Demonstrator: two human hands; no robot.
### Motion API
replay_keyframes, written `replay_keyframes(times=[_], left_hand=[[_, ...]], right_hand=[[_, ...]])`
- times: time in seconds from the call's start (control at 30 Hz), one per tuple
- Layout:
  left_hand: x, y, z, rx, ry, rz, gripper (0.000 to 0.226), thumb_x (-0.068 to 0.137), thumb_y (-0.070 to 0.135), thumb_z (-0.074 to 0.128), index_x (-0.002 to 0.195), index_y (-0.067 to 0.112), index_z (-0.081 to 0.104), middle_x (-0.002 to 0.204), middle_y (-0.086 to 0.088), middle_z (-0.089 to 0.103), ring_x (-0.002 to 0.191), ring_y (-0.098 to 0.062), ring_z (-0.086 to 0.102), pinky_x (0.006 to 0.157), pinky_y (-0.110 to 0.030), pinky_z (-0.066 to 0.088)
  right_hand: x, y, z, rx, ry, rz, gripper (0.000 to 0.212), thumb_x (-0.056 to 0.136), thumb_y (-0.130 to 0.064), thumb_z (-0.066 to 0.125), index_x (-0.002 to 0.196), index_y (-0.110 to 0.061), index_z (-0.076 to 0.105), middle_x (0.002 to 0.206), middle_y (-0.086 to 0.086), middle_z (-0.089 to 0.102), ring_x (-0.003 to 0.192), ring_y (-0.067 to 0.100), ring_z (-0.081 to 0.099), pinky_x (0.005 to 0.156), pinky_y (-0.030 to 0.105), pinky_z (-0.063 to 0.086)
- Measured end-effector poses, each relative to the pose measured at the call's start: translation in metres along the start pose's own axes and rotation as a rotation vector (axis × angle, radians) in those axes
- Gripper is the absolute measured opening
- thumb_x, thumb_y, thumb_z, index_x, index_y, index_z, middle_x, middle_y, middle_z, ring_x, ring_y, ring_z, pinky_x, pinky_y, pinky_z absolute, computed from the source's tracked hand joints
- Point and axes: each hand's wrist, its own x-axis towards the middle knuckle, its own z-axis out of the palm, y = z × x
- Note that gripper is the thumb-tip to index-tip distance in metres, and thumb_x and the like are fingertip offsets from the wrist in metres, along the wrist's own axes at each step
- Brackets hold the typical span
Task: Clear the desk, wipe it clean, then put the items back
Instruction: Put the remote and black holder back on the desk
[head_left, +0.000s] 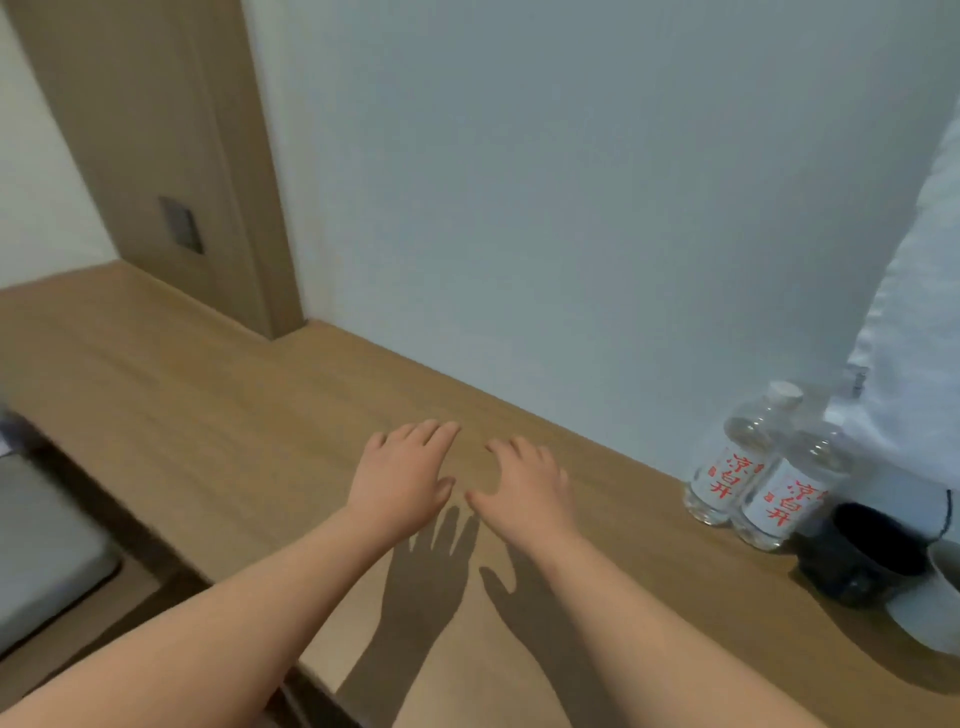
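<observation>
Over the wooden desk (208, 415), the left hand (402, 475) and right hand (524, 493) are side by side, fingers spread, holding nothing. At the desk's right end stand a back bottle (727, 467), a front bottle (784, 499), a black cup (862, 556) and a white cup (930, 603).

Brightness: moderate indoor light; the wall (571, 208) reads an even, cool grey.
Source: above and from the far side, since shadows fall toward the near side.
Shadows: dark, fairly crisp shapes of the left grip (400, 470) and right grip (524, 486) lie on the worktop (208, 415), just nearer than each.
Blur: the whole frame is slightly soft; the near-left edge is smeared; the labels on the bottles (727, 467) are fuzzy.
Distortion: the door frame (156, 156) leans and bends at the far left.
</observation>
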Motion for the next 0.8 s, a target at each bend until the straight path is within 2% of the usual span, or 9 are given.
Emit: replay_keyframes(times=[0.17,0.4,0.6,0.8], left_hand=[[-0.072,-0.123,-0.027,0.086,0.008,-0.215,0.061,0.093,0.044,0.043,0.147,0.027,0.019,0.15,0.007,0.031,0.137,-0.015,0.03,0.108,-0.035,0.027],[-0.204,-0.295,-0.068,0.118,0.034,-0.509,0.06,0.093,0.041,0.046,0.147,0.027,0.022,0.149,0.007,0.034,0.137,-0.014,0.031,0.111,-0.035,0.025],[-0.288,-0.415,-0.088,0.13,-0.019,-0.71,0.058,0.094,0.04,0.045,0.146,0.026,0.023,0.148,0.006,0.035,0.137,-0.016,0.031,0.109,-0.034,0.027],[-0.32,-0.508,-0.082,0.066,-0.053,-0.844,0.057,0.094,0.039,0.047,0.145,0.027,0.025,0.148,0.006,0.035,0.136,-0.017,0.033,0.109,-0.034,0.027]], right_hand=[[0.003,-0.131,0.044,-0.006,-0.078,-0.24,0.062,0.088,-0.046,0.052,0.144,-0.027,0.032,0.153,0.0,0.028,0.139,0.023,0.022,0.111,0.037,0.02],[-0.022,-0.33,0.132,0.007,-0.208,-0.52,0.061,0.089,-0.045,0.054,0.143,-0.026,0.034,0.15,-0.001,0.032,0.138,0.022,0.025,0.109,0.038,0.025],[-0.038,-0.46,0.201,0.002,-0.319,-0.639,0.058,0.091,-0.043,0.053,0.143,-0.025,0.035,0.15,-0.001,0.031,0.137,0.022,0.027,0.108,0.037,0.027],[-0.018,-0.547,0.256,-0.025,-0.429,-0.696,0.058,0.092,-0.043,0.052,0.144,-0.026,0.033,0.152,-0.001,0.029,0.139,0.021,0.025,0.111,0.037,0.024]])
